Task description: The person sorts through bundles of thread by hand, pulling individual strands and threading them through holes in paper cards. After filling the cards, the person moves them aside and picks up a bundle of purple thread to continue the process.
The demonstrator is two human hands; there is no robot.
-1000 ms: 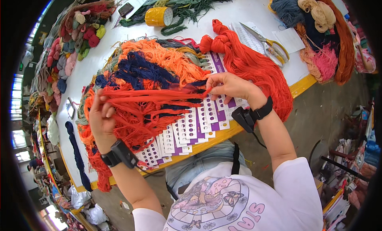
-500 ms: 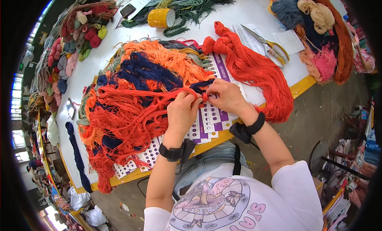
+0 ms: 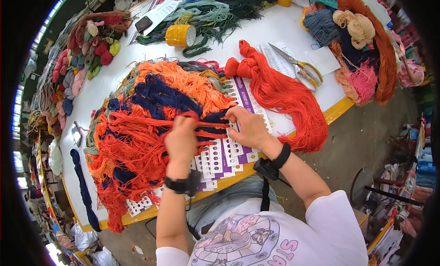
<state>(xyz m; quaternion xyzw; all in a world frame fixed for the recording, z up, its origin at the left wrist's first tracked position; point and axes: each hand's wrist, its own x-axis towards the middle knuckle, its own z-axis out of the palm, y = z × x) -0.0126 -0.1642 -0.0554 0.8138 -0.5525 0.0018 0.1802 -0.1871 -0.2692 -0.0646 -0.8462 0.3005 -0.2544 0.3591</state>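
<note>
A big heap of orange-red yarn (image 3: 133,147) lies in front of me, with orange yarn (image 3: 201,89) and navy yarn (image 3: 158,94) tangled through it. My left hand (image 3: 180,140), somewhat blurred, is closed on a red strand over the heap. The same strand runs taut to my right hand (image 3: 247,128), whose fingers pinch it at the edge of the punched white-and-purple cards (image 3: 222,158). Several yarn ends sit along these cards, beneath and beside my hands. A knotted hank of red yarn (image 3: 286,101) rests just beyond my right hand.
Scissors (image 3: 302,69) with yellow handles lie on paper past the red hank. A yellow tape roll (image 3: 178,35), a phone (image 3: 143,23) and green yarn (image 3: 224,16) are at the back. Multicoloured yarn piles (image 3: 362,41) flank the table. A navy hank (image 3: 85,188) lies left.
My left hand has moved left, away from my right hand, drawing the red strand out between them. My right hand stays by the cards. The whole view has shifted slightly.
</note>
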